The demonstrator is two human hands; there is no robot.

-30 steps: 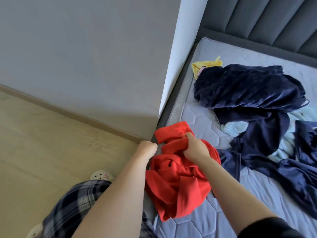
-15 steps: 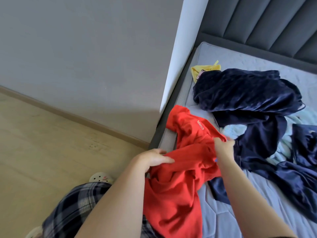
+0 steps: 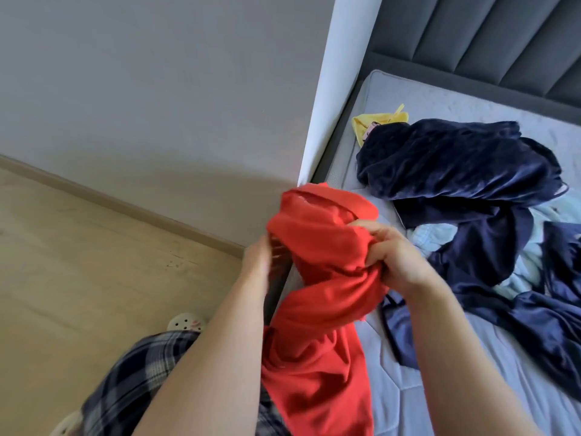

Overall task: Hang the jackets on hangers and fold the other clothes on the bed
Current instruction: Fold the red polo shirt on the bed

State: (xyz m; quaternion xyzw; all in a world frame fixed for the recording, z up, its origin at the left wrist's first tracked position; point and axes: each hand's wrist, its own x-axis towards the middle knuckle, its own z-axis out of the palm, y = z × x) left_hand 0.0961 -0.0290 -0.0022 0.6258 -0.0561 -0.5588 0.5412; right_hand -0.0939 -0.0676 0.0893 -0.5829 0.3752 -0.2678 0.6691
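Quilted mattress [image 3: 408,388] beneath bunched red garment [image 3: 320,247]

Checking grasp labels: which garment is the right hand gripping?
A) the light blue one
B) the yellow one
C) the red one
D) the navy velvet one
C: the right hand has its fingers curled into a bunched fold of the red garment, holding it up in front of the person.
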